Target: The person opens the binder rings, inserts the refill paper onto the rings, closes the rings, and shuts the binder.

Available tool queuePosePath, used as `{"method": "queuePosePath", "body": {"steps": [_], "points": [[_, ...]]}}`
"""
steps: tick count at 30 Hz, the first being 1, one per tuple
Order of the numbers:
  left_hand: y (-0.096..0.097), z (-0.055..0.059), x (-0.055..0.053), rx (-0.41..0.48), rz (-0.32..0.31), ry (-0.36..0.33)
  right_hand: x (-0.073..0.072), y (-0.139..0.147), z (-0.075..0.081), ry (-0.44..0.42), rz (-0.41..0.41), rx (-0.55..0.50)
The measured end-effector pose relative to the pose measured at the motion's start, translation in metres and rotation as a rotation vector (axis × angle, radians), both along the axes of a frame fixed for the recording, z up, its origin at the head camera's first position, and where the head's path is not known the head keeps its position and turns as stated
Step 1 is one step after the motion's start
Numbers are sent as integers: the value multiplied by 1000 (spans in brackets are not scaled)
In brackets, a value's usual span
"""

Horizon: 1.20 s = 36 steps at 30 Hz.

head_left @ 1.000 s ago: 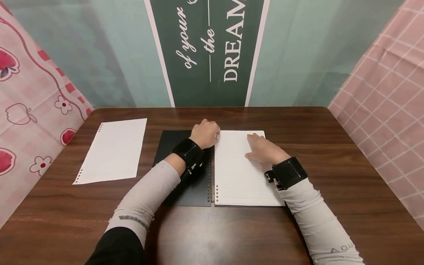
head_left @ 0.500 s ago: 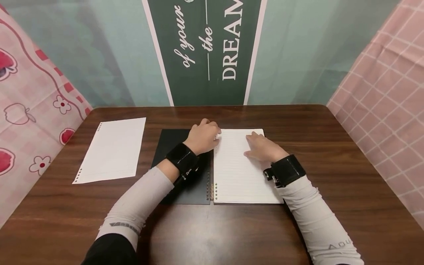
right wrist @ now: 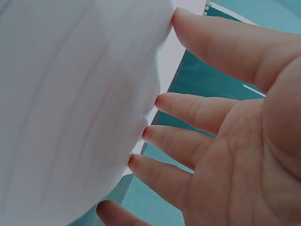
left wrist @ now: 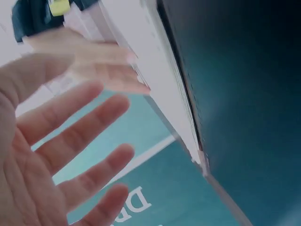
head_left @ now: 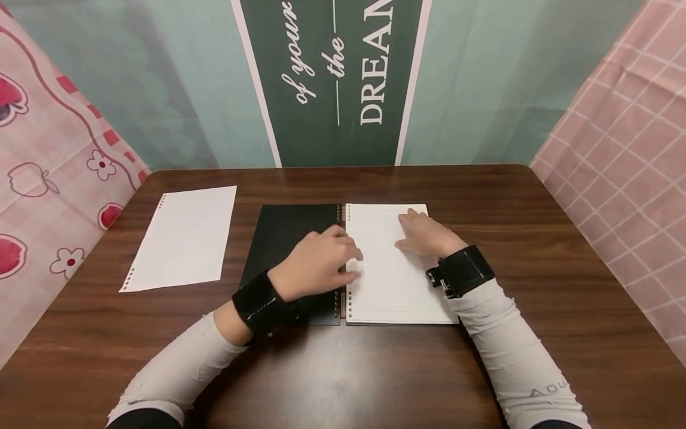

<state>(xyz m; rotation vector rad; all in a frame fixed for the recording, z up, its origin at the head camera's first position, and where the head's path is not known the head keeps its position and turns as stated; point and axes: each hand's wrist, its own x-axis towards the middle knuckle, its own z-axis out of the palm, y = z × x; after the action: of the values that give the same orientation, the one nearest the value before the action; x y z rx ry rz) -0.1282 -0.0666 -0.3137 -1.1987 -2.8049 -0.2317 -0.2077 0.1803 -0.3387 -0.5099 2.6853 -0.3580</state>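
An open ring binder with a black cover (head_left: 284, 238) on its left side and a stack of lined white paper (head_left: 380, 286) on its right lies mid-table. My left hand (head_left: 321, 262) hovers over the binder's spine with fingers spread and nothing held; the left wrist view shows its palm (left wrist: 33, 165) bare. My right hand (head_left: 429, 234) rests its fingertips on the upper right of the paper. In the right wrist view the straight fingers (right wrist: 188, 110) press on the lined sheet (right wrist: 84, 103).
A loose white sheet with punched holes (head_left: 182, 238) lies at the left of the brown wooden table (head_left: 343, 381). A green cloth with lettering (head_left: 343, 89) hangs behind, and pink patterned cloths (head_left: 632, 179) flank both sides.
My left hand has come off the top of the binder's spine and moved down toward me, fingers spreading. The right hand stays on the paper.
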Motion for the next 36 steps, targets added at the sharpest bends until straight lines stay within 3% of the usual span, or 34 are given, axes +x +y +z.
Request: {"method": "queuePosePath", "body": {"steps": [7,16,25,36], "points": [[2,-8,28,-107,-75,-56,0,1,0,3,8,-9],[8,-17,42,-182,-52,58,0,0,-2,-8,15,-2],[12,-21,49,-182,17,101,1,0,2,29,28,7],[7,-20,47,-161,-1,30,2,4,0,15,14,-61]]}}
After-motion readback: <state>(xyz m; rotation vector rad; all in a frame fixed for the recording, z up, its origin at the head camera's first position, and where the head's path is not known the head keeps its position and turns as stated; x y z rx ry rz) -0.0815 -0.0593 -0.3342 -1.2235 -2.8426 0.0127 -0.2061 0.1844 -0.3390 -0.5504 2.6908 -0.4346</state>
